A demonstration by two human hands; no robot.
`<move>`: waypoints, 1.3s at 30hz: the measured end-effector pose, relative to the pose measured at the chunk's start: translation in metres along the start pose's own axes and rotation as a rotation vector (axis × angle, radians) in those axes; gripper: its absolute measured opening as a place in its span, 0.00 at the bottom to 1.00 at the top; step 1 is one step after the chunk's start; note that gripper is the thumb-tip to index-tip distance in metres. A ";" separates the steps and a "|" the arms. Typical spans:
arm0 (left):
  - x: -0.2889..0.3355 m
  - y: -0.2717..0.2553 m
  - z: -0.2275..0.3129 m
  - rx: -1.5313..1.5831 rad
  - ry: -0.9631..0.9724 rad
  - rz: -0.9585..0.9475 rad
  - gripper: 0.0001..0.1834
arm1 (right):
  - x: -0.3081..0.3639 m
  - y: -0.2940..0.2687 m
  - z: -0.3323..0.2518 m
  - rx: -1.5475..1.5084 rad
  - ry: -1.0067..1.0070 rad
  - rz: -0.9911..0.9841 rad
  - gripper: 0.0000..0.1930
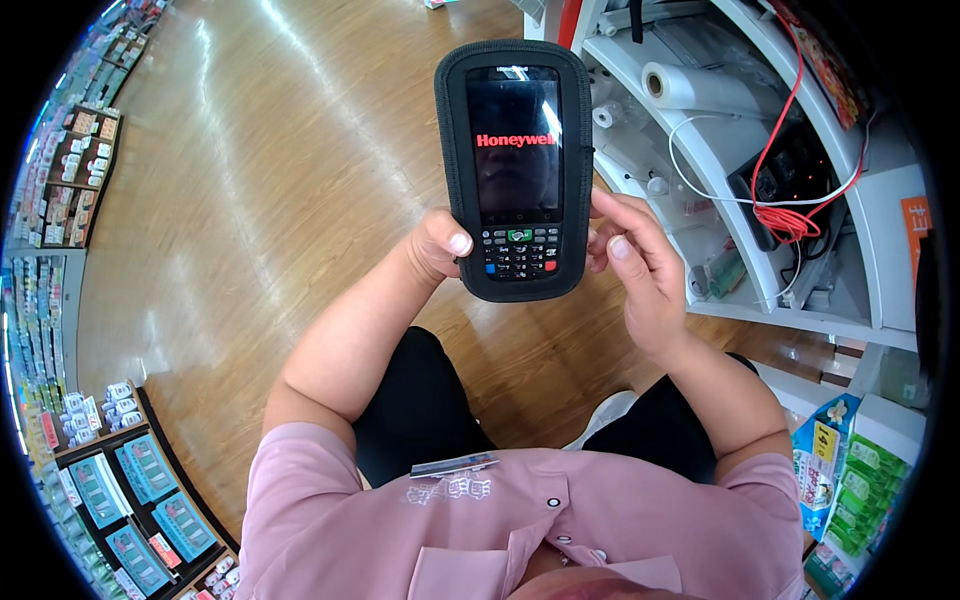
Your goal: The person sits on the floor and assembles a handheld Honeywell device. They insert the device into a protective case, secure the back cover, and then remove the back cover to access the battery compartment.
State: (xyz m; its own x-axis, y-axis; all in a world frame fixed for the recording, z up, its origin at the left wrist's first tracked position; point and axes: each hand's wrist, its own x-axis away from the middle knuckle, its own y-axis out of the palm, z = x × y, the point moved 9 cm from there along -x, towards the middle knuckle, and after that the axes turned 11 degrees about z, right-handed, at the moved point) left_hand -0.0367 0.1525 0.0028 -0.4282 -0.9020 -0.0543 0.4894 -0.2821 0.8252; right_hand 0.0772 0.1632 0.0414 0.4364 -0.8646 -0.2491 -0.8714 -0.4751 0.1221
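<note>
A handheld barcode terminal [515, 160] in a black padded case is held upright before me, its screen facing me. The dark screen shows a red logo, and below it sits a keypad [520, 252] with a green key in the middle and a blue and a red key at its corners. My left hand [438, 245] grips the lower left side, thumb on the case edge and the other fingers hidden behind. At the right edge, my right hand [645, 270] touches the case with its fingertips. Its thumb is off the device, and its fingers are loosely bent and apart.
To the right stands a white shelf unit [850, 200] with a roll of clear plastic film [700, 88], a tangled red cable [785, 220] and a black power strip [780, 180]. Green packs [865, 490] hang at lower right. Stocked store shelves [140, 500] line the left, beyond a wooden floor [270, 170].
</note>
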 end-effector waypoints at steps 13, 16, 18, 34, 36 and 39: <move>0.004 -0.002 -0.006 0.018 -0.071 0.013 0.51 | -0.001 -0.001 0.006 0.006 0.046 0.055 0.18; 0.003 -0.008 -0.008 0.006 -0.077 0.016 0.51 | -0.003 -0.001 0.007 0.010 0.063 0.059 0.18; 0.001 -0.005 -0.008 -0.004 -0.063 0.007 0.52 | -0.003 -0.004 0.009 0.019 0.078 0.057 0.18; 0.003 -0.009 -0.010 -0.025 -0.059 0.040 0.50 | 0.000 -0.003 0.008 0.026 0.049 0.059 0.18; 0.002 -0.006 -0.009 -0.015 -0.061 0.030 0.50 | 0.000 -0.003 0.005 0.021 0.045 0.059 0.18; 0.001 -0.007 -0.012 0.004 -0.065 0.044 0.51 | 0.004 -0.005 0.002 0.004 0.050 0.070 0.18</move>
State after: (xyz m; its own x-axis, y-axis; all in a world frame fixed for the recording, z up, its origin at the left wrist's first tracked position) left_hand -0.0321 0.1494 -0.0097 -0.4549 -0.8903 0.0183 0.5060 -0.2415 0.8280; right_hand 0.0831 0.1628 0.0375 0.3854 -0.9026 -0.1918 -0.9009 -0.4131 0.1336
